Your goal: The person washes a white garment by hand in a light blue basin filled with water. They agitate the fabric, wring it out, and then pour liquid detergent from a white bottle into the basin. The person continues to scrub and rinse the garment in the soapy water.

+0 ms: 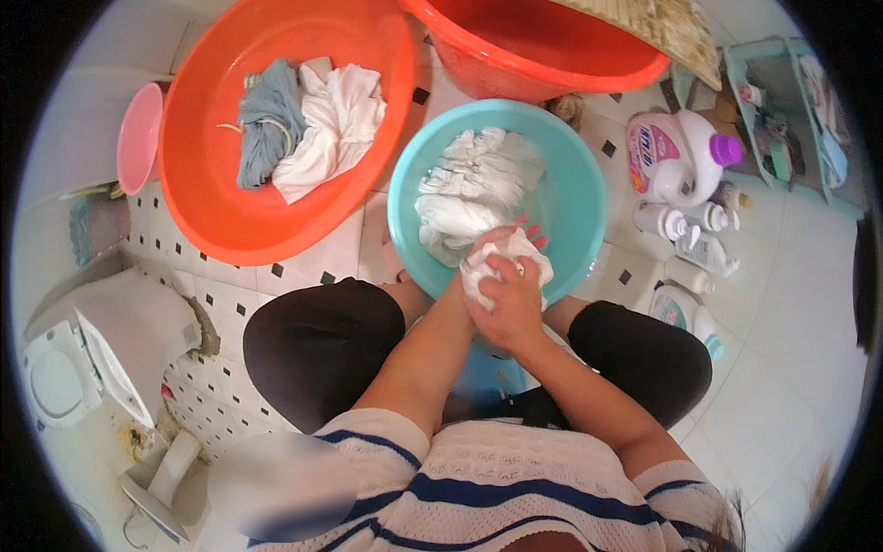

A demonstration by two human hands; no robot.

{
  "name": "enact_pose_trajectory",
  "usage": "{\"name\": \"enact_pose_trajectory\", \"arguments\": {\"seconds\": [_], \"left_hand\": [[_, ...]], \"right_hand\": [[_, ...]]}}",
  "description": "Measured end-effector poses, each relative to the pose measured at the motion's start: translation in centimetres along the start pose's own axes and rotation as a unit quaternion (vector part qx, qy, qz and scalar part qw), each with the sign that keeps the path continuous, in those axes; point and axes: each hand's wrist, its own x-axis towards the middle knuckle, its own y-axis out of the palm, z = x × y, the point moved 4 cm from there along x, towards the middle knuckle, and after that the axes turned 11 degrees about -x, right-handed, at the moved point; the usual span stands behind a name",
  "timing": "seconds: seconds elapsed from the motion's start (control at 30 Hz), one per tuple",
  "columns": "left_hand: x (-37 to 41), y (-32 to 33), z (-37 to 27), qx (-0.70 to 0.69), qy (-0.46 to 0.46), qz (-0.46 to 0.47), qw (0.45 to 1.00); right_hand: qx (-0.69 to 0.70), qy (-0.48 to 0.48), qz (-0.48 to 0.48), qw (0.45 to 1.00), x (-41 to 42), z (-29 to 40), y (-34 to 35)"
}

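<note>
A bunched white wet cloth (514, 243) is between my two hands at the near edge of a turquoise plastic basin (586, 238). My left hand (491, 236) lies beneath the cloth, its fingertips showing past the far side. From above, my right hand (512, 303) grips the same cloth with curled fingers. Part of my left palm is hidden by the fabric. Inside the basin, a crumpled white garment (483, 169) sits in shallow water, just beyond my hands.
Left of the basin, a large orange tub (214, 214) holds a grey-blue garment (269, 138) and a white garment (345, 110). Another red-orange tub (483, 62) stands behind, a washboard (662, 34) across its rim. Detergent jug (679, 155) and several bottles (690, 276) line the right.
</note>
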Motion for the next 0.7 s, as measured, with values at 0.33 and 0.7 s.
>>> {"name": "enact_pose_trajectory", "arguments": {"seconds": [0.33,0.7], "left_hand": [[-1.3,-4.8,-2.5,0.488,0.214,-0.388,0.752],[-0.3,-7.2,-1.8,0.072,0.023,-0.248,0.966]], "right_hand": [[-0.060,0.109,-0.002,0.992,5.3,-16.7,8.3],[-0.051,0.251,0.115,0.960,4.0,-14.1,14.3]]}}
